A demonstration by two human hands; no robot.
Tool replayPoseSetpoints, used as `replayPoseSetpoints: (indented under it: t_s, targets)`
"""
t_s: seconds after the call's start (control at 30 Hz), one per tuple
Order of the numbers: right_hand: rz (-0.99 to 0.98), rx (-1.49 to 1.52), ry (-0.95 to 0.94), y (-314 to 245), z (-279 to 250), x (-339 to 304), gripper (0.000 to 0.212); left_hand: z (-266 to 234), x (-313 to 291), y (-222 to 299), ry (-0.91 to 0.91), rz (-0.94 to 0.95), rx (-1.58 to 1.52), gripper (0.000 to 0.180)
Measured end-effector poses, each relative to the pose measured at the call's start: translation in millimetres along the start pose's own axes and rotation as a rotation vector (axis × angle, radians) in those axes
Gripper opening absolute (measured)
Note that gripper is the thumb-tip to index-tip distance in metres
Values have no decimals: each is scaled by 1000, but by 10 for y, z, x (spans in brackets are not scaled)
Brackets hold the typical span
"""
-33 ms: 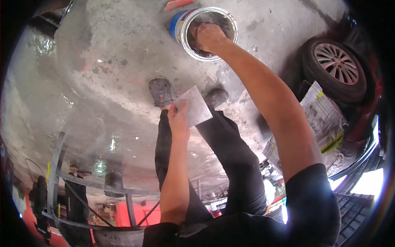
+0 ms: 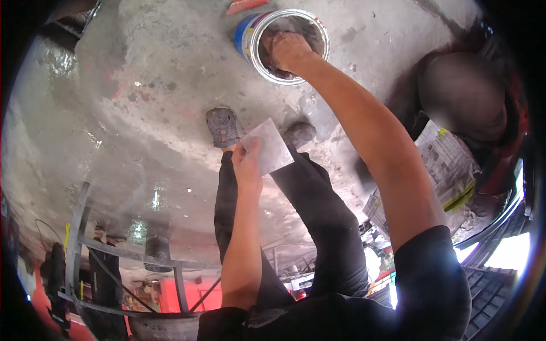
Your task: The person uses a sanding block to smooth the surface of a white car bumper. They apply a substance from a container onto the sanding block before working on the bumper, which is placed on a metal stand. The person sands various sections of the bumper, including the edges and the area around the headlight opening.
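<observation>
My left hand [image 2: 248, 162] grips a pale, flat, square sheet [image 2: 270, 148] by its near left side, thumb on top. The sheet is held above the floor, over my lower legs. Ahead of it and slightly right, my right hand [image 2: 289, 51] reaches into a round tin [image 2: 248, 41] with a blue, white and yellow outside and a shiny metal rim. Its fingers are curled down among greyish-brown stuff [image 2: 307, 35] in the tin. Whatever those fingers hold is hidden by the hand.
A car wheel [image 2: 463, 94], blurred, is at the right, near printed paper sheets [image 2: 446, 153]. A grey metal frame [image 2: 133, 253] stands at lower left. My shoes [image 2: 220, 126] are on the stained concrete floor [image 2: 153, 79]. Something red [image 2: 247, 5] lies beyond the tin.
Both hands, the sheet and the tin stay in the same places. The car wheel's spokes showed clearly before; now that area is smeared.
</observation>
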State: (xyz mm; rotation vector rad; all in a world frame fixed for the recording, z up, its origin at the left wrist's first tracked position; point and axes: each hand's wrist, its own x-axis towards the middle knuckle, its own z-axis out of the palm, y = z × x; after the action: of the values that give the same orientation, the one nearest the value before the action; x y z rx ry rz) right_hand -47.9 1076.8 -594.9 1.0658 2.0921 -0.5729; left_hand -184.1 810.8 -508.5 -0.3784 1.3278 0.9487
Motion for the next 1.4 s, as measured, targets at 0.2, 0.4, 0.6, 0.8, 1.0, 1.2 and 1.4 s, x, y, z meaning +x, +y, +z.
replayPoseSetpoints:
  t_s: [0.2, 0.4, 0.6, 0.8, 1.0, 1.2, 1.4]
  targets:
    - [6, 41, 15, -28, 27, 25, 48, 29, -7, -12, 6, 29, 12, 30]
    - [-46, -125, 78, -160, -150, -114, 31, 34, 11, -13, 19, 13, 27, 30]
    - [76, 76, 136, -65, -353, -248, 25, 65, -1, 9, 14, 14, 30, 33]
    - [103, -9, 270, 45, -283, -290, 22, 48, 22, -25, 16, 1, 30, 34]
    - [229, 172, 232, -38, -515, -374, 21, 33, 37, -50, 35, -9, 24, 32]
    - [241, 414, 434, 98, -743, -700, 27, 68, 21, -27, 20, -1, -17, 30]
    - [275, 628, 298, 381, -756, -875, 46, 54, 7, -42, 16, 12, -27, 29]
